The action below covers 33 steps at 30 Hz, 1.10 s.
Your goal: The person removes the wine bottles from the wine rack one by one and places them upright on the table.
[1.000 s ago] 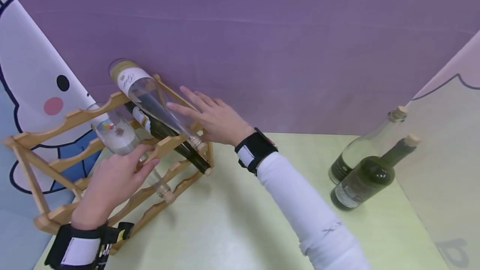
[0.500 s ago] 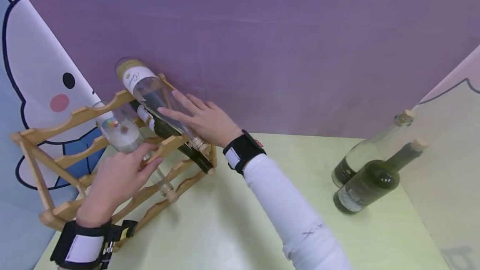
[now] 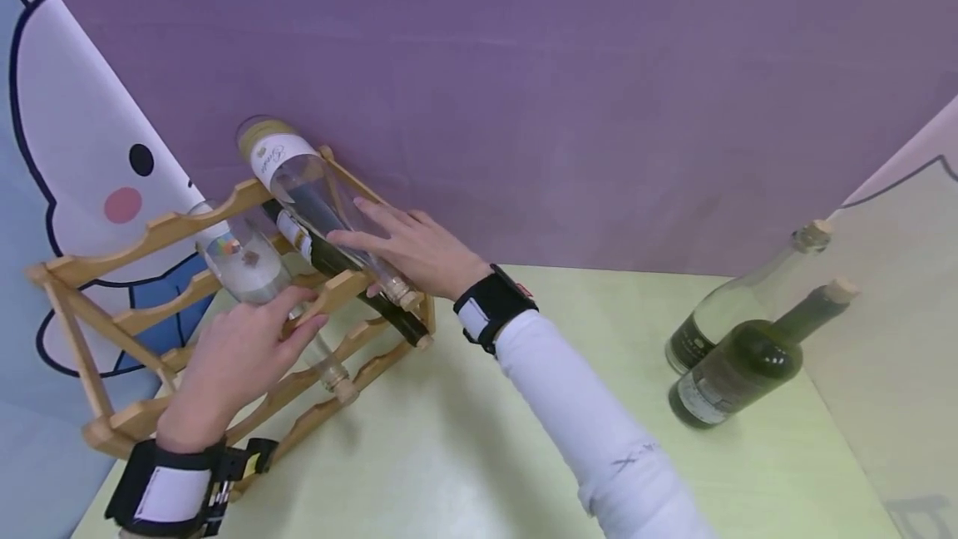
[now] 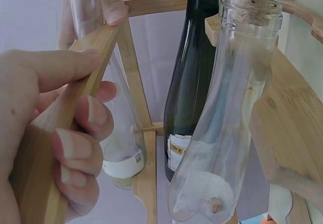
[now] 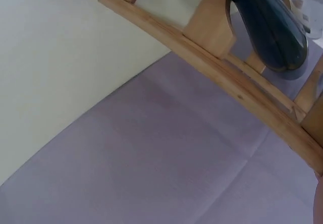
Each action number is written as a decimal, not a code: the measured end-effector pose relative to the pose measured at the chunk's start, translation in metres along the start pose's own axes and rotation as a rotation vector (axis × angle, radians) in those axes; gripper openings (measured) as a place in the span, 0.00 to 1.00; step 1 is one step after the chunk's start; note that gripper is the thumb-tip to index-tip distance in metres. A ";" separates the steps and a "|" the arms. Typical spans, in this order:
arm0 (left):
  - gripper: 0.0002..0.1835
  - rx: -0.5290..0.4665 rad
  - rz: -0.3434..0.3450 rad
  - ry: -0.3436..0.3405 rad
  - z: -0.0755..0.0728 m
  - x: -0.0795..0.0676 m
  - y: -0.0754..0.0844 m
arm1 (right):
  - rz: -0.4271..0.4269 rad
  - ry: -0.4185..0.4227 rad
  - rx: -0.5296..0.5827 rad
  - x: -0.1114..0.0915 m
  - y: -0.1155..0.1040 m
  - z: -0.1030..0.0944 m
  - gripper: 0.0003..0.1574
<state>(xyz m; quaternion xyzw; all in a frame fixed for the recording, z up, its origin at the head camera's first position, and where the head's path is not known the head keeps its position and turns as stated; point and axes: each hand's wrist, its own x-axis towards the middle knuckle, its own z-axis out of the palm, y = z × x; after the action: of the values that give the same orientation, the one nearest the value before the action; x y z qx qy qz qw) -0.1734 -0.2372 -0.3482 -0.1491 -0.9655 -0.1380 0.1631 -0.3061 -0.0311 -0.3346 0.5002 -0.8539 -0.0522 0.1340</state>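
On the left in the head view, a wooden wine rack (image 3: 172,227) holds tilted corked bottles. My left hand (image 3: 232,356) grips its front top rail, and curled fingers (image 4: 78,151) show round the wood in the left wrist view. A clear bottle with a white label (image 3: 277,152) lies on the top tier. My right hand (image 3: 422,252) holds it near the neck, fingers stretched along the glass and a thumb tip showing on the far side. Below lies a dark green bottle (image 3: 329,260). Another clear bottle (image 3: 250,273) slants down beside my left hand.
Two corked bottles stand at the right of the pale table (image 3: 464,456): a clear one (image 3: 718,318) behind a green one (image 3: 737,364). A purple backdrop (image 3: 561,106) rises behind the table, close to the rack.
My right hand has shifted slightly down along the clear bottle, and its thumb tip now shows past the neck. The left hand keeps its grip on the rack. The head view has shifted slightly.
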 end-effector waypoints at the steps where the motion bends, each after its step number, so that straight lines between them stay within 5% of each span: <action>1: 0.17 -0.001 -0.001 0.000 0.000 0.000 0.000 | 0.002 0.004 0.006 -0.001 0.000 0.000 0.46; 10: 0.18 0.010 -0.007 -0.006 -0.004 0.000 0.002 | -0.044 0.162 0.191 -0.006 -0.004 0.006 0.40; 16: 0.18 0.016 -0.004 -0.004 -0.002 -0.001 0.001 | -0.127 0.246 0.201 -0.007 -0.007 0.009 0.36; 22: 0.18 0.014 -0.004 -0.006 -0.001 0.000 0.002 | -0.178 0.200 0.227 -0.010 -0.007 0.006 0.34; 33: 0.18 0.042 0.005 0.037 -0.003 -0.002 -0.002 | -0.185 0.142 0.049 -0.016 -0.013 -0.007 0.42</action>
<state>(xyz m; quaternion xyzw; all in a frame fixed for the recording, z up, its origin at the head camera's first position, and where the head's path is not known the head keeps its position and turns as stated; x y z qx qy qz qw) -0.1713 -0.2400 -0.3467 -0.1455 -0.9645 -0.1201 0.1845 -0.2860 -0.0232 -0.3336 0.5824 -0.7935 -0.0078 0.1764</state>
